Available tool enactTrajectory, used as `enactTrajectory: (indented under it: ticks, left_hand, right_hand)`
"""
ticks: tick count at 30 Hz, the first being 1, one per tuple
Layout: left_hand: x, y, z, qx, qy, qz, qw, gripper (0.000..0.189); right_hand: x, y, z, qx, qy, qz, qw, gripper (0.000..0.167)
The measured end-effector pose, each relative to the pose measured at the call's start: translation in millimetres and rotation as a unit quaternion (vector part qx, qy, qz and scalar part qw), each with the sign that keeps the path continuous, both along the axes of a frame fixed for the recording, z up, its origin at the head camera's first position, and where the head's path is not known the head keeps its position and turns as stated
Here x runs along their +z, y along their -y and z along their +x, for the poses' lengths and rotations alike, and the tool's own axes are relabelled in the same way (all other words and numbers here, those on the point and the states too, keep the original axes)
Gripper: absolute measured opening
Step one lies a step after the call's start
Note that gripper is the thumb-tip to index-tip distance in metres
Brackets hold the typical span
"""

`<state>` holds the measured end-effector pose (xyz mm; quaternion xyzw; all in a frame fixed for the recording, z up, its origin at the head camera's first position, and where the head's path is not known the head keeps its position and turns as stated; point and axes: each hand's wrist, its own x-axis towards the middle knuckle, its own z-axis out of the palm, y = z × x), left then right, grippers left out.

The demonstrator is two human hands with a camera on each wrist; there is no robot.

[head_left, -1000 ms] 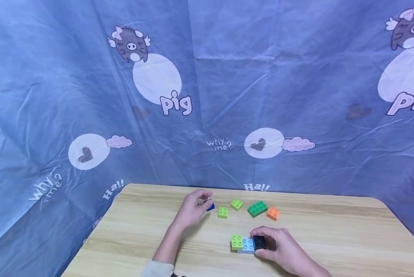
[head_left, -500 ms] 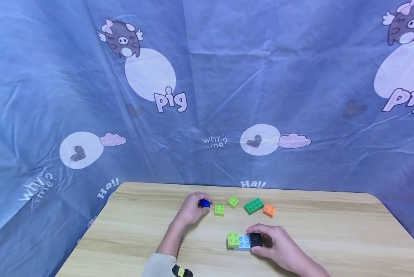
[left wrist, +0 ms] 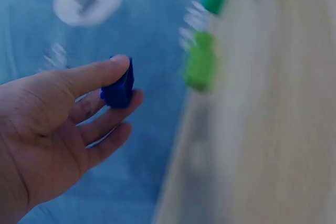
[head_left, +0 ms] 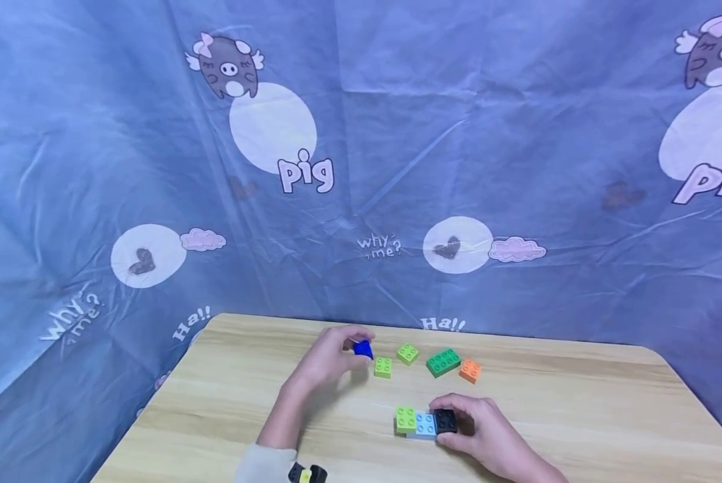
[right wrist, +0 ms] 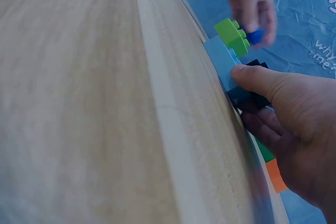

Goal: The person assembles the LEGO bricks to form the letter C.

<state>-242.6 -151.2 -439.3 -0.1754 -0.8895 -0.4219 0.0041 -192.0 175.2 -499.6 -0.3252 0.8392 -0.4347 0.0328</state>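
My left hand (head_left: 329, 357) pinches a dark blue toy building brick (left wrist: 119, 88) between thumb and fingers. The left wrist view shows it tilted and held up off the table. At the front, my right hand (head_left: 486, 429) grips the right end of a small joined build, thumb and fingers around the black brick (head_left: 445, 420). That build has a light blue brick (head_left: 425, 424) as its base, with the black brick on its right end and a lime green brick (head_left: 406, 418) on its left end. My fingers hide part of the black brick's far side.
Two loose lime bricks, one nearer (head_left: 383, 367) and one farther (head_left: 407, 353), lie right of my left hand. Beyond them are a longer green brick (head_left: 443, 361) and an orange brick (head_left: 470, 370). A patterned blue curtain (head_left: 385, 168) hangs behind the wooden table (head_left: 578, 396).
My left hand first reached the dark blue brick, took hold of it, and has now raised and tilted it. My right hand stays on the build.
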Motion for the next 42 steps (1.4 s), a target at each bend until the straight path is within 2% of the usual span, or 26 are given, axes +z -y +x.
enactTrajectory:
  ticks: [5,8,10,12,17,21,24,27,33,42]
  left_hand:
    - [25.8,-28.2,23.8,-0.054,-0.013,-0.067,0.9962,0.047]
    - [31.6,-42.3,31.3,-0.096,-0.016,-0.098,0.9904,0.041]
    - [31.7,-49.2,34.8,-0.125,-0.008,-0.103,0.9868,0.038]
    - [30.0,-53.6,38.1,-0.139,-0.002,-0.112,0.9839,0.037]
    - [23.9,-55.0,48.2,-0.121,0.000,-0.144,0.9821,0.033]
    - [17.7,-52.8,54.1,-0.137,0.011,-0.146,0.9797,0.031]
    - [14.3,-52.6,55.4,-0.146,0.007,-0.150,0.9778,0.031]
    - [11.1,-53.9,55.6,-0.134,-0.007,-0.156,0.9787,0.032]
    - [4.1,-57.0,56.7,-0.108,-0.012,-0.170,0.9795,0.031]
    - [1.6,-58.2,55.4,-0.103,-0.017,-0.170,0.9799,0.033]
  right_hand:
    - [-2.9,-2,2.1,0.012,0.011,0.001,0.9999,0.039]
    - [-3.4,-1,1.5,0.013,-0.012,-0.009,0.9998,0.038]
    - [-3.0,-1,0.5,0.010,-0.021,-0.013,0.9996,0.038]
    - [-2.5,-1,-0.6,0.007,-0.019,-0.012,0.9997,0.038]
    - [-3.5,-3,-2.2,0.008,-0.009,-0.004,0.9999,0.038]
    - [-5.7,-3,-3.2,0.015,-0.027,-0.015,0.9994,0.037]
    - [-6.2,-3,-5.4,0.012,-0.032,-0.017,0.9993,0.038]
    - [-5.6,-5,-7.5,0.009,-0.030,-0.016,0.9994,0.038]
    - [-3.7,-6,-7.3,0.014,-0.020,-0.018,0.9995,0.037]
    - [-4.4,-7,-9.9,0.011,-0.004,-0.007,0.9999,0.038]
